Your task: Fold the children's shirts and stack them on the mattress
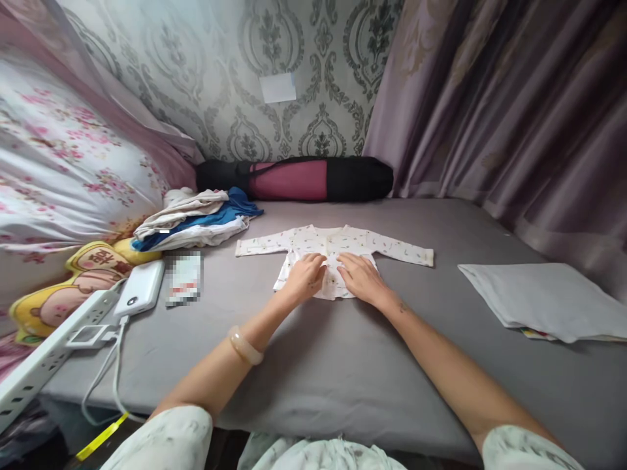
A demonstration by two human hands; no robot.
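A small white baby shirt (330, 243) with a scattered print lies spread out on the grey sheet, its long sleeves stretched to both sides. My left hand (306, 277) rests on the left half of its body, fingers extended and slightly curved over the cloth. On the right half lies my right hand (361, 277), its fingers likewise stretched out and pointing inward. A gap of cloth shows between the two hands. Neither hand holds anything; the fabric under the palms is hidden.
A pile of clothes (196, 219) sits back left, near a white power bank (140, 287), its cables and a power strip (59, 349). A black and maroon roll bag (294, 179) lies along the wall. Folded white cloth (548, 297) is at right.
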